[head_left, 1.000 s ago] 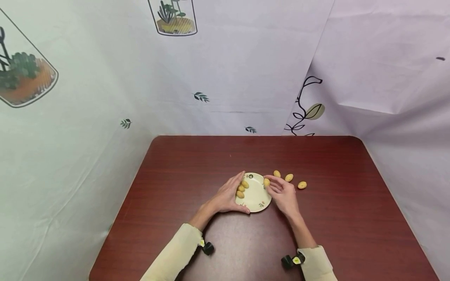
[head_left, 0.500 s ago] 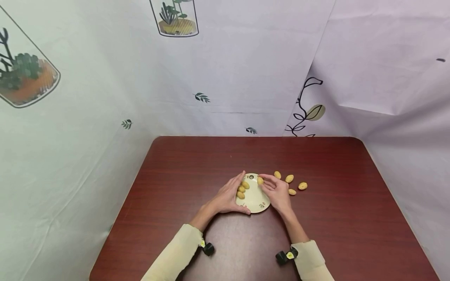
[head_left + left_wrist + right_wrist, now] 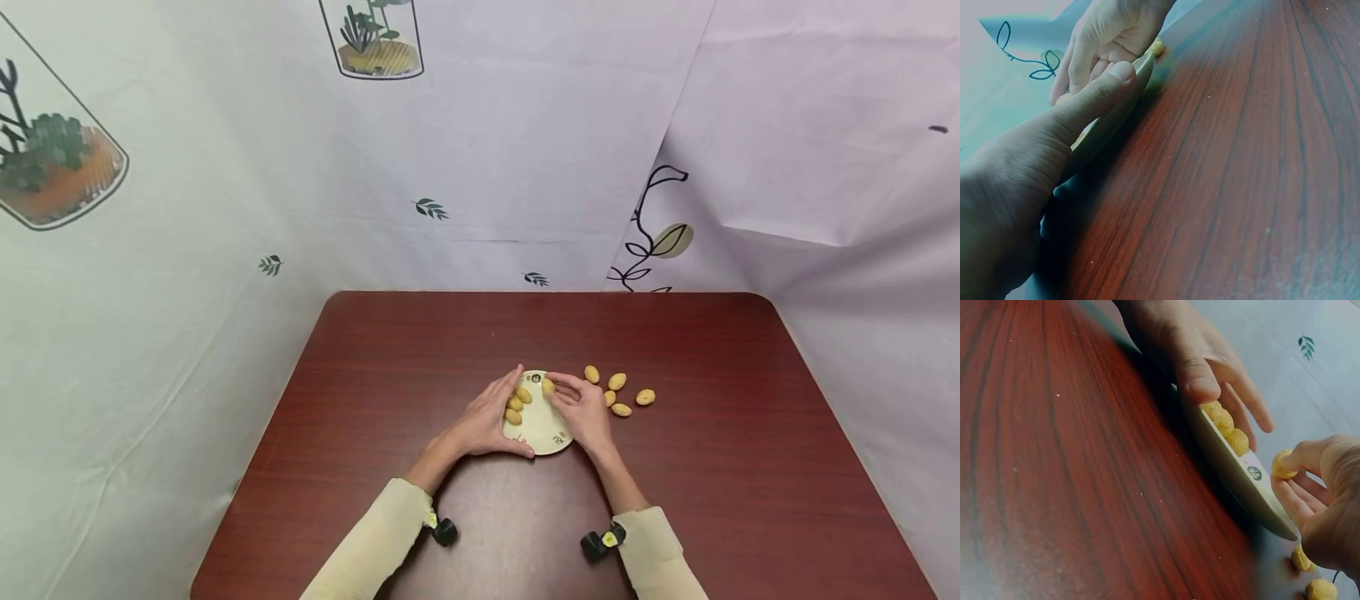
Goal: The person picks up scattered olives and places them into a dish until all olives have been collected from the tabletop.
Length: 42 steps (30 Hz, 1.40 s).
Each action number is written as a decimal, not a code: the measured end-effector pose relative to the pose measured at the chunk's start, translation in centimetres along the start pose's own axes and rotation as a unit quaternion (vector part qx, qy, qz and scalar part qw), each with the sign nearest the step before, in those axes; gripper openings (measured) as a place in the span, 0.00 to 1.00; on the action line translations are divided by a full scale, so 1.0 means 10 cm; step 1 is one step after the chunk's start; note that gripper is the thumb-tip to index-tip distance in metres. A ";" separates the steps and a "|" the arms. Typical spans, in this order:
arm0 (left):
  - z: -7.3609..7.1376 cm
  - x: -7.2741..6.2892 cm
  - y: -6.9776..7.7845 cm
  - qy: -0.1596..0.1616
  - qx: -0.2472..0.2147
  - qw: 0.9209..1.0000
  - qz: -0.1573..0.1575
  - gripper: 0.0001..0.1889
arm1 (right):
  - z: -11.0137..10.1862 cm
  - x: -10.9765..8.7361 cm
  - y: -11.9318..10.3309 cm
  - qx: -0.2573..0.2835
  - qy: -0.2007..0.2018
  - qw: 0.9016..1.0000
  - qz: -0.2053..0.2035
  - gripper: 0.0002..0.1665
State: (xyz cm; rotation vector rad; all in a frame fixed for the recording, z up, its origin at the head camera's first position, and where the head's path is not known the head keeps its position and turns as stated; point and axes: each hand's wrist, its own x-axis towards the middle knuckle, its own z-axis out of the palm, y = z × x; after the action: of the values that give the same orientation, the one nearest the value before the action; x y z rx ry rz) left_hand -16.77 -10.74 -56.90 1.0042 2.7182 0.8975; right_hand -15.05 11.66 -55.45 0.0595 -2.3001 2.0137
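Note:
A small cream plate [image 3: 542,429] with printed sprigs lies on the table. My left hand [image 3: 483,419] holds it by its left side, thumb along the near rim, fingers reaching to the far rim. Several small yellow oval balls with bumpy skins [image 3: 515,403] sit on the plate, bunched against the left fingers. Over the plate's right part, my right hand [image 3: 583,410] pinches another yellow ball [image 3: 1283,464] between thumb and fingertips. In the left wrist view, the left thumb [image 3: 1100,94] overlaps the plate's edge, with the right hand behind it.
More loose yellow balls [image 3: 645,397] lie on the reddish-brown table [image 3: 405,350] to the right of the plate, close by the right hand. A pale printed cloth [image 3: 480,167] hangs behind the table and along its sides.
My right hand has moved left over the plate with its pinched ball, uncovering loose balls on the table. My left hand and the plate have stayed in place.

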 end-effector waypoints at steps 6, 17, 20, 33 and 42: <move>-0.01 0.00 0.01 -0.012 -0.004 1.000 -0.011 0.78 | 0.05 0.00 -0.01 -0.016 -0.006 1.000 0.001 0.20; -0.01 0.00 -0.01 -0.009 -0.005 1.000 -0.008 0.77 | 0.14 0.04 -0.03 -0.069 0.011 0.997 -0.025 0.18; -0.01 0.00 -0.01 -0.006 -0.006 1.000 -0.006 0.77 | 0.17 0.05 -0.03 -0.076 0.013 0.996 -0.035 0.17; 0.03 -0.04 -0.02 0.004 -0.008 1.000 -0.003 0.77 | 0.24 0.05 -0.01 -0.114 0.013 0.992 -0.050 0.17; 0.02 -0.03 -0.03 0.000 -0.007 1.000 0.001 0.77 | 0.28 0.05 0.01 -0.120 0.033 0.989 -0.077 0.17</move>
State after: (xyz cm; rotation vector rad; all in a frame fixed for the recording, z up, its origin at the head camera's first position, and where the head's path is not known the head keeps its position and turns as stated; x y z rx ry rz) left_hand -16.66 -11.02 -57.22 1.0037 2.7072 0.9145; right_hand -15.63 8.89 -55.92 0.1484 -2.3970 1.6305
